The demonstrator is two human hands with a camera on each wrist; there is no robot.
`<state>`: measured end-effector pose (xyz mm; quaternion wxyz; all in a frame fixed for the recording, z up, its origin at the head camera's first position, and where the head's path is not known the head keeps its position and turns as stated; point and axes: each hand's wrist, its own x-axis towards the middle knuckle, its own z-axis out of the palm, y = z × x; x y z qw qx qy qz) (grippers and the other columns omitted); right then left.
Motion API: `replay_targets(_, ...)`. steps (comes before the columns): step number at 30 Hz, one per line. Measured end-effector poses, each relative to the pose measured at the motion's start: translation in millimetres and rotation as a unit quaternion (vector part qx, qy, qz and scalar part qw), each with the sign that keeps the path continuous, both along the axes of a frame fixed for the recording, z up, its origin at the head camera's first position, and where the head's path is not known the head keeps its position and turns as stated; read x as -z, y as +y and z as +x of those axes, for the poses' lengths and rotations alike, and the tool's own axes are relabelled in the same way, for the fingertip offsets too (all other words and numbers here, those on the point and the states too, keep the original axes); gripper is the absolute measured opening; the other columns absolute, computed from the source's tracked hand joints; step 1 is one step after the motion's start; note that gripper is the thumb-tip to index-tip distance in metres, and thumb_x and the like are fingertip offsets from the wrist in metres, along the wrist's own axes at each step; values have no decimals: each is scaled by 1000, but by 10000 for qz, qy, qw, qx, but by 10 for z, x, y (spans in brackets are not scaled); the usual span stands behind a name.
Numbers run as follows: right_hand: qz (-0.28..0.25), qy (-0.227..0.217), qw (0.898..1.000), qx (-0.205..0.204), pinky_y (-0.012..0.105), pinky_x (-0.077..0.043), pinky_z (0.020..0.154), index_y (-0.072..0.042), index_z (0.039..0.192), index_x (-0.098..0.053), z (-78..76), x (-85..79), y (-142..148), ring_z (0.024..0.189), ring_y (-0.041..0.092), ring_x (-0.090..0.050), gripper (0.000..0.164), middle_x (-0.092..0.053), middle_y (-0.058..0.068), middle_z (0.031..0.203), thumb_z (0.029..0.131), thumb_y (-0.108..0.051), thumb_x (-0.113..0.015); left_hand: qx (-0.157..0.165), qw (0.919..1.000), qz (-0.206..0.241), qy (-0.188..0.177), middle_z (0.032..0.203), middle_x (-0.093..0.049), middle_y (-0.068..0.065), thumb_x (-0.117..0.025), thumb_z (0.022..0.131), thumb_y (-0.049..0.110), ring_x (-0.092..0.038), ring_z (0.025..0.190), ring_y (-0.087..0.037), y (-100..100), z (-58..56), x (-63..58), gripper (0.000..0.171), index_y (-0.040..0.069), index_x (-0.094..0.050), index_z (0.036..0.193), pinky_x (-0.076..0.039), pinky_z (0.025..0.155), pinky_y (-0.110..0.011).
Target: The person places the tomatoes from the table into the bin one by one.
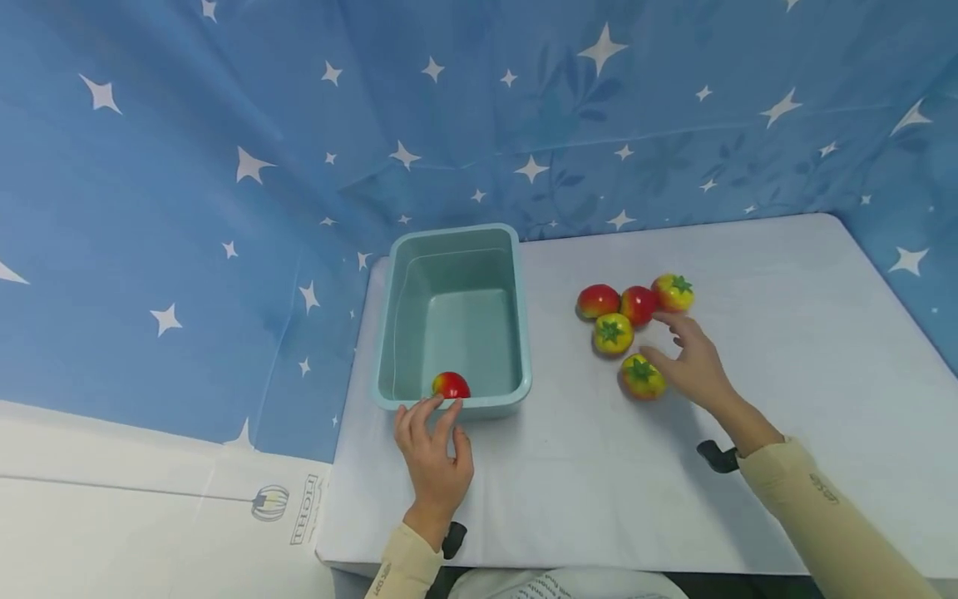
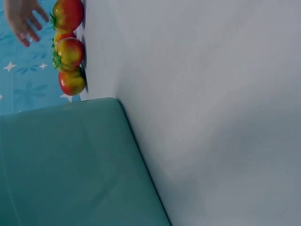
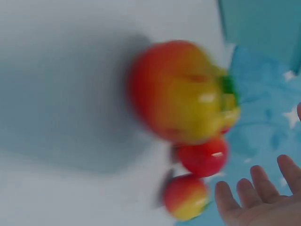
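Note:
My right hand (image 1: 692,366) is over the table with fingers spread and nothing held, its thumb beside the nearest red-yellow tomato (image 1: 642,378) with a green leafy top. Just beyond its fingertips lie a red tomato (image 1: 639,305) and a yellow-red one (image 1: 673,293). Another red tomato (image 1: 598,301) and a yellow one (image 1: 614,334) sit to their left. At the near rim of a blue-green plastic bin (image 1: 522,333), my left hand (image 1: 437,462) rests its fingertips, thumb apart. Inside, against the near wall, lies one red tomato (image 1: 451,385), partly hidden by the rim.
A white cloth covers the table (image 1: 569,482). Behind and to the left hangs a blue curtain (image 1: 464,108) with white stars. A pale printed sheet (image 1: 165,516) lies at the lower left. Dark wrist straps show on both forearms.

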<state>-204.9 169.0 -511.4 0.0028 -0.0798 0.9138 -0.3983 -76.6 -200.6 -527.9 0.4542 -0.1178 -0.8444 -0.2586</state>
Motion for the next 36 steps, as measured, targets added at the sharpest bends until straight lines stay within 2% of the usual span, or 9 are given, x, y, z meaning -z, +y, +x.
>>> replay_targets(5,-14,-737,9973,-1,64,-36,100,4,147,-32,195,244,113,127,50,-35,70,-31,32,146,93,-31,-62,-29,10000,21,79,116,-58,-19,-53,84,9,-46,111,-38,1,-12,11,31,7,-69,110,-22,105,-58)
replay_targets(8,-60,-893,9959,-104,63,-37,100,5,148,-29,287,376,110,127,50,-35,78,-29,33,146,90,-31,-67,-40,10000,24,47,117,-57,-18,-53,83,8,-46,112,-38,3,1,12,32,7,-69,111,-21,105,-58)
replay_targets(14,70,-581,9982,-107,62,-40,98,6,146,-30,422,548,30,124,47,-41,84,-36,32,142,83,-23,-76,-14,10000,39,16,118,-57,-17,-54,78,4,-45,113,-36,11,27,17,35,7,-69,110,-20,107,-56)
replay_targets(20,102,-429,9990,52,64,-39,98,6,146,-29,429,555,-38,122,47,-42,83,-38,32,139,82,-18,-76,-7,9998,58,171,114,-58,-17,-51,82,5,-46,109,-36,19,18,3,31,8,-70,106,-20,105,-57)
replay_targets(26,-69,-379,9992,131,61,-41,95,7,145,-30,402,431,-29,117,45,-43,80,-39,31,136,86,-25,-73,-20,9998,44,202,113,-58,-18,-51,82,6,-46,109,-37,48,26,13,30,7,-70,106,-20,106,-56)
replay_targets(30,-390,-114,9991,98,61,-43,93,6,144,-30,260,201,-122,118,43,-43,77,-39,28,137,88,-27,-71,-30,9996,41,273,113,-57,-19,-53,78,3,-46,109,-38,42,16,-6,31,6,-69,105,-20,107,-57)
replay_targets(36,-845,247,9961,-84,60,-45,95,0,146,-29,12,-197,-404,121,41,-44,78,-39,23,140,85,-19,-74,-14,9996,128,234,114,-57,-19,-57,74,0,-46,110,-39,49,8,-9,36,6,-70,107,-18,109,-56)
